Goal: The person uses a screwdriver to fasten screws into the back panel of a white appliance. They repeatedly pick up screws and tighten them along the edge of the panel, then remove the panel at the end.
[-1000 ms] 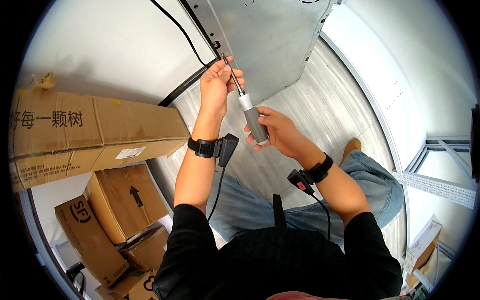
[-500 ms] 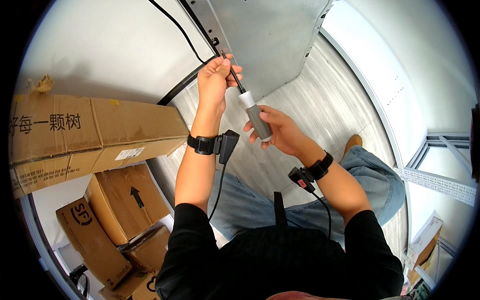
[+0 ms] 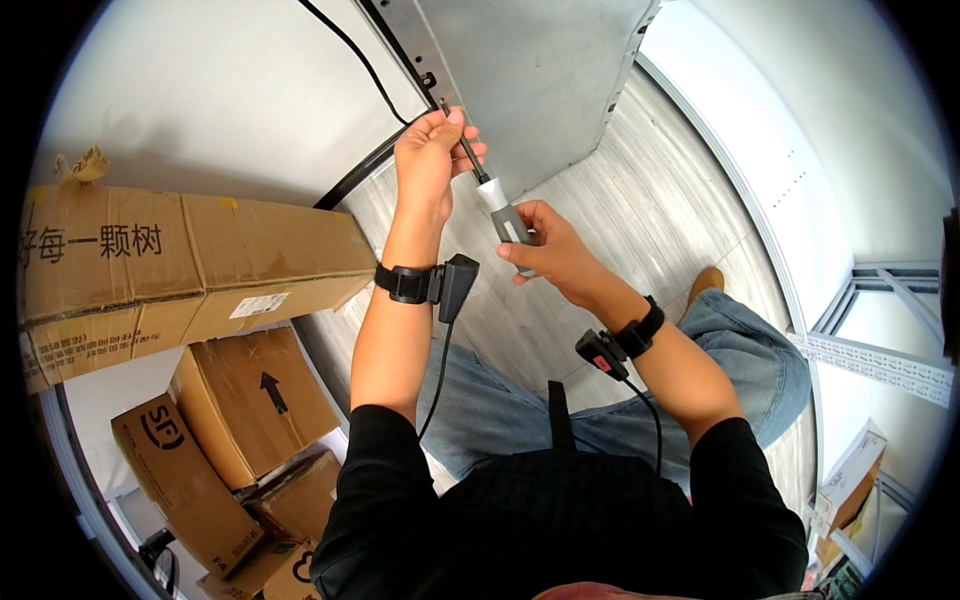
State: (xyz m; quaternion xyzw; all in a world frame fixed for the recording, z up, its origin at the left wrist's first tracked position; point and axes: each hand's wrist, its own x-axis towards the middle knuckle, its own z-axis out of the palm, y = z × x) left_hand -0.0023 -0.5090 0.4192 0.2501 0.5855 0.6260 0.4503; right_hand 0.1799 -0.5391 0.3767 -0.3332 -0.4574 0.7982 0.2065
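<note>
A screwdriver [image 3: 501,208] with a grey and white handle and a dark shaft slants up and to the left. My right hand [image 3: 552,254] is closed round the lower part of its handle, thumb and fingers on either side. Near the tip, my left hand [image 3: 430,150] pinches the shaft between thumb and fingers. The tip is close to the lower edge of a grey metal cabinet panel [image 3: 530,80], beside its black frame strip. I cannot make out whether a screw is at the tip.
A long cardboard carton [image 3: 290,240] lies at the left, with several smaller boxes [image 3: 255,400] below it. A black cable [image 3: 350,45] hangs by the white wall. Light wood-look floor [image 3: 650,190] extends under the cabinet. A white metal rack [image 3: 880,365] stands at the right.
My right hand has turned on the handle, its thumb shifting lower and the handle rotating with a light patch now showing. My left hand stays nearly still at the shaft.
</note>
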